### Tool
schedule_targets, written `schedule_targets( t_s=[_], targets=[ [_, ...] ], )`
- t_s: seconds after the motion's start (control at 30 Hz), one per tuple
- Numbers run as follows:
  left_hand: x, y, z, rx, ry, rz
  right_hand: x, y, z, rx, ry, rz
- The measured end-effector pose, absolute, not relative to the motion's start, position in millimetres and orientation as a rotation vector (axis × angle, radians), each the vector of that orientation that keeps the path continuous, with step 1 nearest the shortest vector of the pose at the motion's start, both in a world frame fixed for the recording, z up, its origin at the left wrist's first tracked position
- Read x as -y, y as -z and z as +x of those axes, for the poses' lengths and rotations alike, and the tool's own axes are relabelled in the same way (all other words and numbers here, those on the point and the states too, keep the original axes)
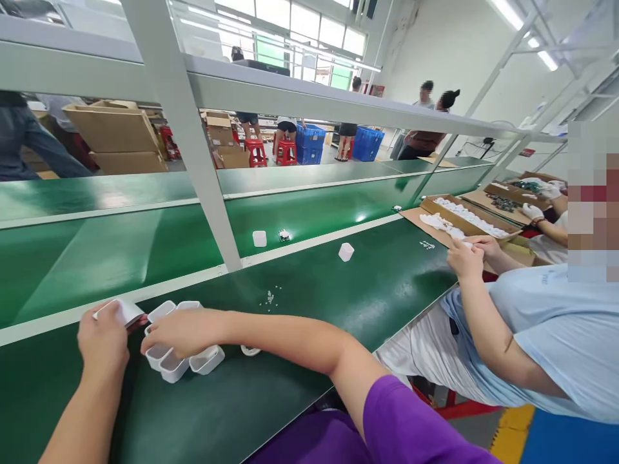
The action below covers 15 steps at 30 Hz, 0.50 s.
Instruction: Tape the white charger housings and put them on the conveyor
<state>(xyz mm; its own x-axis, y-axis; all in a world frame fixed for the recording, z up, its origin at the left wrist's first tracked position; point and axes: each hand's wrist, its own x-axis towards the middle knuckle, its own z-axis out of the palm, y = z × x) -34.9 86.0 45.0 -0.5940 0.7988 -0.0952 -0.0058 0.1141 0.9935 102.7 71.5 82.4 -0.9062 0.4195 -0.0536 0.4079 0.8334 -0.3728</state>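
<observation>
My left hand is closed around a white plastic piece with a smooth, curved face, held just above the left end of the green bench. Close beside it, my right hand bends over a cluster of small open white plastic boxes. Its fingers curl down onto a box at the cluster's left side, and the hand covers the middle of the group. Several boxes show around it, open side up. Partly under my right forearm lies a round white piece.
Tiny white bits lie scattered on the green bench. Beyond are a white box, another white box and a small circuit board. A metal post rises ahead. At right, a co-worker's hands work beside a carton.
</observation>
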Motion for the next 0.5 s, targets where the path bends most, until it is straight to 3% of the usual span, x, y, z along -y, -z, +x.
schedule_targets(
  t_s=[0.13, 0.23, 0.4, 0.5],
  targets=[
    [-92.9, -42.9, -33.9, -1.809, -1.617, 0.609, -71.2, -107.5, 162.0, 2.666, -0.676, -0.706],
    [-97.7, -36.5, -36.3, -1.787, -1.607, 0.584, -64.2, -121.1, 244.6, 2.332, -0.526, -0.949],
    [-100.2, -25.0, -40.2, -1.851, -1.586, 0.663, -32.7, -120.5, 407.5, 1.833, -0.198, -1.981],
    [-105.2, -10.4, -51.9, -1.995, -1.518, 0.864, -17.4, -111.6, 476.2, 1.631, -0.101, -2.303]
  ],
)
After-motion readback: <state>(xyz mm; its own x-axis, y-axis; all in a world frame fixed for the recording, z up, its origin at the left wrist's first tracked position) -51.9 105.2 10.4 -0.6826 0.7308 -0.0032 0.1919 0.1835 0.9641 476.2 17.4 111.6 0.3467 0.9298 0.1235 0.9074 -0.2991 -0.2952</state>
